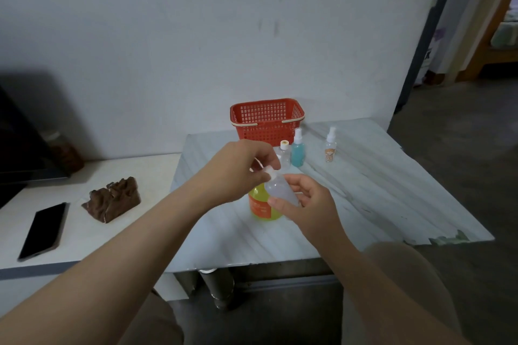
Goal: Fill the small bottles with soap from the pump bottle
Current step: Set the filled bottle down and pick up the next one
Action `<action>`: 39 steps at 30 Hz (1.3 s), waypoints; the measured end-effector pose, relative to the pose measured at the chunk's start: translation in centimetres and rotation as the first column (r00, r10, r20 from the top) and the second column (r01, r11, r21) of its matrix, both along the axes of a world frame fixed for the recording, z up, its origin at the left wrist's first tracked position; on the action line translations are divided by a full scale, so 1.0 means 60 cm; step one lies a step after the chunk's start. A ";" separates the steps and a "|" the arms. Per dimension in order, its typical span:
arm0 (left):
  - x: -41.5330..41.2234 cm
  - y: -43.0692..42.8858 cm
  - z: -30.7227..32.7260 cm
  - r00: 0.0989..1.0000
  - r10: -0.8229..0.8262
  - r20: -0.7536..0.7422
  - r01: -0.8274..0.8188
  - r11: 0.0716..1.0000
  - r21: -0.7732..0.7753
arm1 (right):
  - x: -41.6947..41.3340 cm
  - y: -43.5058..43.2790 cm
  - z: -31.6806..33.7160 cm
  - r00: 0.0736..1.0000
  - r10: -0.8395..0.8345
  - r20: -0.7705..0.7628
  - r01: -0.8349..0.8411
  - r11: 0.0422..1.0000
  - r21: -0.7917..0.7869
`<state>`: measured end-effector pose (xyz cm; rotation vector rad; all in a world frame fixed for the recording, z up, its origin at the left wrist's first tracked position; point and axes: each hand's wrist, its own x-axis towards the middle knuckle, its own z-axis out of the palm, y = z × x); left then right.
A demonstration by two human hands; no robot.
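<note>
Your right hand [305, 202] grips the small translucent plastic bottle [280, 189] mid-body, tilted toward 11 o'clock; left hand [241, 168] pinches its cap [269, 170]. Likely light, squashy: hold gently. Yellow-green pump bottle [262, 207] sits just behind.

Far back on the marble table [364, 204], a red basket [267, 120] sits against the white wall [168, 36]. Over on the left, a lower white counter [70, 232] carries a black phone [42, 230] lying flat near its edge, and just right of it stands a brown carved block [113, 199].
</note>
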<state>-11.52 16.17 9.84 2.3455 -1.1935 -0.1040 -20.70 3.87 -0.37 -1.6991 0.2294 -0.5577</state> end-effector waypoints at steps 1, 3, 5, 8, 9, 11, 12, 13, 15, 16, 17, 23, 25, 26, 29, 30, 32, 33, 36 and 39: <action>-0.001 0.000 -0.001 1.000 -0.014 -0.006 0.014 1.000 0.006 | 0.000 0.000 0.000 1.000 0.000 -0.003 0.000 1.000 0.000; -0.002 -0.001 -0.003 1.000 0.013 -0.022 -0.013 1.000 -0.012 | 0.000 -0.001 0.001 1.000 0.001 -0.002 -0.001 1.000 -0.006; -0.003 -0.002 -0.006 0.997 0.076 -0.009 -0.076 0.996 -0.037 | 0.001 0.000 0.003 1.000 0.001 0.005 -0.001 1.000 -0.014; -0.002 -0.002 -0.005 0.998 0.062 0.029 -0.061 0.998 -0.031 | 0.002 0.000 0.002 1.000 0.001 0.006 -0.001 1.000 -0.017; -0.003 -0.001 -0.003 0.999 0.029 0.026 -0.028 0.999 -0.027 | 0.002 0.000 0.001 1.000 -0.001 0.002 0.001 1.000 -0.016; -0.004 0.000 -0.003 1.000 -0.016 0.008 0.016 1.000 -0.017 | 0.002 -0.001 -0.002 1.000 -0.006 -0.003 0.006 1.000 -0.009; -0.005 0.000 -0.003 1.000 -0.018 -0.001 0.018 1.000 -0.025 | 0.002 -0.001 -0.002 1.000 -0.006 -0.002 0.006 1.000 -0.011; -0.005 0.000 -0.004 1.000 -0.004 -0.008 0.004 0.999 -0.039 | 0.001 0.000 -0.001 1.000 -0.005 0.000 0.005 1.000 -0.017; -0.004 -0.001 -0.007 0.998 0.056 -0.010 -0.056 0.997 -0.061 | 0.001 0.000 0.001 1.000 -0.002 0.008 0.002 1.000 -0.028; -0.003 -0.002 -0.008 0.997 0.081 0.008 -0.080 0.995 -0.058 | 0.001 0.000 0.001 1.000 -0.003 0.009 0.004 1.000 -0.027; -0.004 -0.002 -0.007 0.996 0.090 0.026 -0.088 0.995 -0.046 | 0.000 -0.001 0.002 1.000 -0.005 0.008 0.005 1.000 -0.026; -0.004 -0.005 -0.004 1.000 -0.024 0.016 0.024 1.000 -0.004 | -0.001 -0.004 -0.002 1.000 -0.016 -0.005 0.016 1.000 -0.009; -0.005 -0.006 -0.008 1.000 0.014 -0.008 -0.015 0.999 -0.038 | -0.001 -0.003 -0.002 1.000 -0.012 -0.001 0.012 1.000 -0.015; -0.004 -0.007 -0.010 0.999 0.044 -0.011 -0.044 0.998 -0.054 | 0.000 -0.003 -0.003 1.000 -0.012 0.002 0.012 1.000 -0.016; -0.001 -0.008 -0.010 0.998 0.065 -0.007 -0.065 0.996 -0.055 | 0.000 -0.004 -0.005 1.000 -0.014 -0.005 0.014 1.000 -0.027; -0.001 -0.007 -0.009 0.999 0.042 -0.001 -0.042 0.998 -0.043 | 0.001 -0.005 -0.007 1.000 -0.017 -0.007 0.016 0.999 -0.037; -0.003 -0.005 -0.006 1.000 -0.002 0.003 0.002 1.000 -0.024 | 0.001 -0.005 -0.009 1.000 -0.020 -0.009 0.020 0.999 -0.044; -0.002 -0.004 -0.006 1.000 -0.009 -0.017 0.009 1.000 -0.030 | 0.000 -0.005 -0.009 1.000 -0.021 -0.011 0.020 0.999 -0.046; 0.000 -0.002 -0.011 0.998 0.037 -0.047 -0.040 0.997 -0.064 | 0.000 -0.002 -0.008 1.000 -0.020 -0.007 0.020 0.999 -0.034; 0.000 -0.002 -0.011 0.997 0.062 -0.042 -0.064 0.997 -0.040 | 0.000 -0.001 -0.005 1.000 -0.004 -0.006 0.004 0.999 -0.039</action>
